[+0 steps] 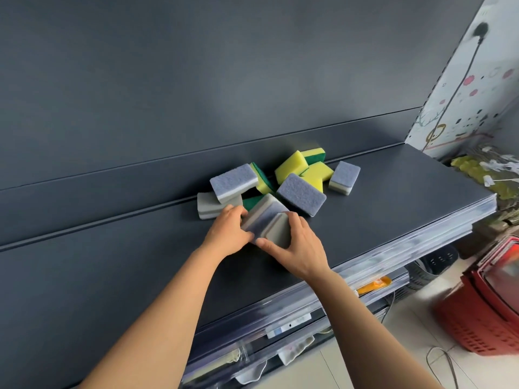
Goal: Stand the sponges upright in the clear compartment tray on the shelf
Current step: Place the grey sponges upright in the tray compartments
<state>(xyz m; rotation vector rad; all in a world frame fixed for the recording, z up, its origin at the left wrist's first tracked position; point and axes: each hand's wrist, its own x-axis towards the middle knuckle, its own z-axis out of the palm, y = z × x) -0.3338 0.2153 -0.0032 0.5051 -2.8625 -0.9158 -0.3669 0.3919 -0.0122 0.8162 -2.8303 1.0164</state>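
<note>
Two grey sponges (268, 224) stand pressed together on the dark shelf (393, 186). My left hand (229, 234) grips them from the left and my right hand (299, 245) grips them from the right. Behind them lies a loose pile: grey-and-purple sponges (302, 193) and yellow-and-green sponges (290, 164). One more grey sponge (345, 177) lies apart at the right, and another (206, 209) sits at the pile's left. I see no clear compartment tray on the shelf.
The shelf's back wall (196, 94) rises close behind the pile. Its front edge carries a clear plastic strip (421, 237). Lower shelves hold small goods below. Red baskets (488, 304) stand on the floor at the right.
</note>
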